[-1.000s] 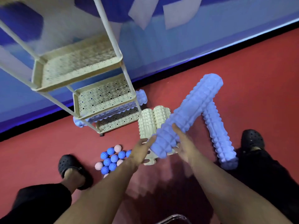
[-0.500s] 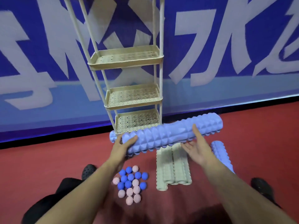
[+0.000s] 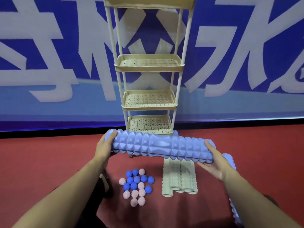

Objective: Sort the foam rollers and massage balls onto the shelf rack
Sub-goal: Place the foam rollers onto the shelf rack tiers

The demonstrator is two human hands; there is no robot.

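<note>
Large white characters on blue wall banner (image 3: 49, 63), unreadable, blue foam roller (image 3: 162, 146) level before shelf rack (image 3: 149, 66), left hand (image 3: 105, 145) gripping left end, right hand (image 3: 213, 163) cupping right end underneath, fingers spread.

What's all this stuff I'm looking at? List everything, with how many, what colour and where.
held foam roller: one, lilac-blue, level in front of the rack's lowest shelf.
cream rollers: about three, side by side on the floor.
second blue roller: one, on the floor at right, mostly hidden.
blue balls: about nine, clustered on the floor.
pink balls: about eight, same cluster.
shelf rack: one, cream, four shelves seen, against the wall.
banner wall: blue with white characters.
floor: red.
left hand: grips the roller's left end.
right hand: supports its right end.
</note>
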